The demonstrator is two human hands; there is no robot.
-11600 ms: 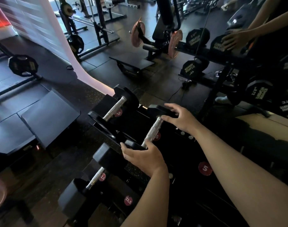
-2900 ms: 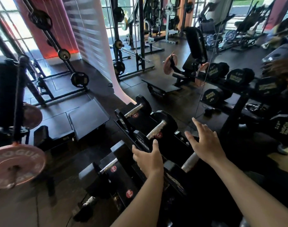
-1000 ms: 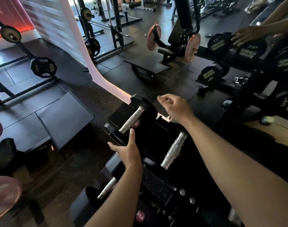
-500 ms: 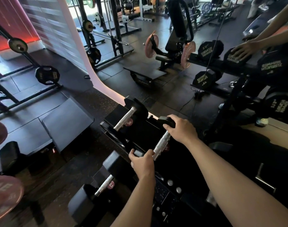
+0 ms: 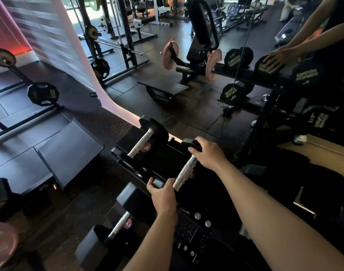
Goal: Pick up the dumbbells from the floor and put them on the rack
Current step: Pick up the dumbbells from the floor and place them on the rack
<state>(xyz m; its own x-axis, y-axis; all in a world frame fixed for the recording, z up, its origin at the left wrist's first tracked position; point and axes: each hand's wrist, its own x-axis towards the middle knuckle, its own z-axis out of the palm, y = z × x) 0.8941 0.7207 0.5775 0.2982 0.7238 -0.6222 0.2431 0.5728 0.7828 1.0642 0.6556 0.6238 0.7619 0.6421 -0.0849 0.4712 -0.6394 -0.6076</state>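
- Step in hand: seating a dumbbell [image 5: 185, 170] on the top tier of the black rack [image 5: 163, 155]; its chrome handle lies slantwise across the cradle.
- Left hand [image 5: 163, 194]: fingers wrapped over the dumbbell's near head, clamped on it.
- Right hand [image 5: 208, 153]: curled over the far head, gripping it.
- Neighbours: a second dumbbell [image 5: 142, 140] rests in the slot just beside, marked 5; a smaller dumbbell [image 5: 119, 224] sits on the lower tier.
- Next move, as judged: settle both heads squarely into the cradle, confirm the weight is borne by the rack, then loosen both hands.
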